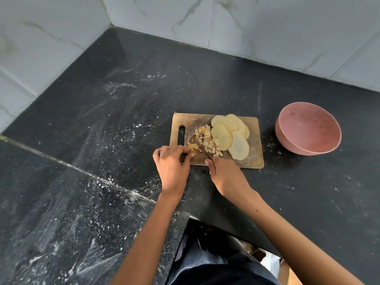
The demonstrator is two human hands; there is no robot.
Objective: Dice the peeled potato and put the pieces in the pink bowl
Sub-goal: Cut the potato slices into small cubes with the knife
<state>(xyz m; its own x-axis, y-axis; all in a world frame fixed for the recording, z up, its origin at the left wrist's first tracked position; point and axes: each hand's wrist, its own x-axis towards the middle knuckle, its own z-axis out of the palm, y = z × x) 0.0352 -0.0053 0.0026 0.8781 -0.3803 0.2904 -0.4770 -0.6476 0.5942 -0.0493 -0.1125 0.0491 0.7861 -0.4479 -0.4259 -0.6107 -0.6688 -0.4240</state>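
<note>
A wooden cutting board [254, 159] lies on the black counter. Several flat potato slices [228, 132] overlap on its right half, and a heap of small diced potato pieces [207, 140] sits in its middle. My left hand [171, 163] pinches a strip of potato [191, 147] at the board's near left edge. My right hand [225, 174] grips a knife [202, 149] whose blade lies across the board just right of that strip. The pink bowl [308, 131] stands to the right of the board and looks empty.
The black stone counter [123, 112] is dusted with white specks and meets tiled walls [267, 25] in a corner at the back. Its front edge steps inward near my body, with a lower counter section [61, 223] at the left.
</note>
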